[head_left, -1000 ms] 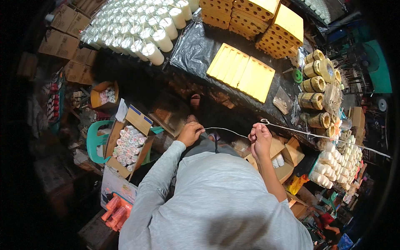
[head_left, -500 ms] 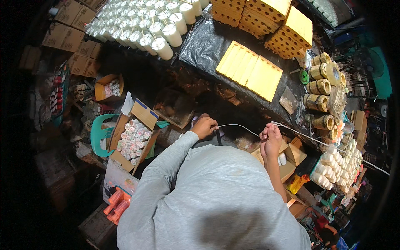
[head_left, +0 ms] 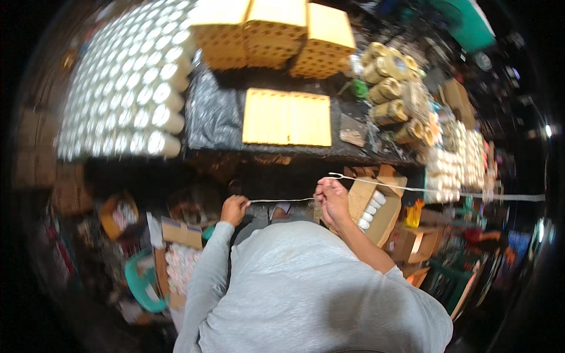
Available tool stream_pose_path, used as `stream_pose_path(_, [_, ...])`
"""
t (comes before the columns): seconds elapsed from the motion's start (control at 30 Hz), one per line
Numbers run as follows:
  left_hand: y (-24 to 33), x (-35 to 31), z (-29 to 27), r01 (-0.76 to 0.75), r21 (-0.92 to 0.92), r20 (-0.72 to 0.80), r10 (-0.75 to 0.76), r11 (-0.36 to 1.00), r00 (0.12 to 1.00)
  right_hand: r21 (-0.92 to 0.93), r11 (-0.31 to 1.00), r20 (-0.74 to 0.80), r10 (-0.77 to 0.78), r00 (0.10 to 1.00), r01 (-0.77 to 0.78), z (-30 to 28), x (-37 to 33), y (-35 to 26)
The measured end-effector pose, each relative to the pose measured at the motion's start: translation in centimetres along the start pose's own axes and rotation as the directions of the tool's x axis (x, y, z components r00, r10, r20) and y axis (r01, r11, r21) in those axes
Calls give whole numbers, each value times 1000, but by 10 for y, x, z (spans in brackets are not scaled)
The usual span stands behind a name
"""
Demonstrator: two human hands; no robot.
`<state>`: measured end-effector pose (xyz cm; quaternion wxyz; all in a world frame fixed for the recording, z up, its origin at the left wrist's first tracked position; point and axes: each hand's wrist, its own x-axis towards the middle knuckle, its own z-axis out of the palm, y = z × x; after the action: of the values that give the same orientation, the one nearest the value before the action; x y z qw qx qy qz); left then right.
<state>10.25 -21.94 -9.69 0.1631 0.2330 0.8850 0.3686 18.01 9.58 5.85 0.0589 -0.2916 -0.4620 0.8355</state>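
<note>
A white string [head_left: 282, 200] runs nearly straight between my two hands, in front of the table edge. My left hand [head_left: 235, 210] pinches its left end with closed fingers. To the right, my right hand [head_left: 332, 201] is raised with its fingers closed on the same string. Above those fingers the string makes a small loop, and from there a long stretch leads off to the far right. Both hands are in the air, just beyond my grey shirt.
Across the table [head_left: 226, 136] stand many white candles in glass jars [head_left: 141, 117], yellow perforated blocks [head_left: 273, 35] and a flat yellow slab [head_left: 287, 117]. Rolls [head_left: 388, 112] lie at the right. Below are a cardboard box [head_left: 391, 219] with white cylinders and a green plastic chair [head_left: 141, 282].
My view has turned, so the table now lies level across it. The string between my hands sagged before and is straighter now. Both hands still grip it.
</note>
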Motion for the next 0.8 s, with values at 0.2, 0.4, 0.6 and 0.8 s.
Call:
stream_pose_path(0.2, [-52,33,-44,-57,145,393,-4,988,919,216,974,54,-84,995,70,55,-14,11])
stream_pose_path(0.4, [40,121,-95,-344,178,627,163,922,762,-294,949,-111,-148,983,110,79,-21,42])
stream_pose_path(0.6, [257,171,-127,-388,-632,536,740,671,407,-745,605,-119,-535,836,281,66,-2,107])
stream_pose_path(0.8, [392,141,-169,173,-909,411,887,380,209,-795,507,3,-545,839,333,14,26,153])
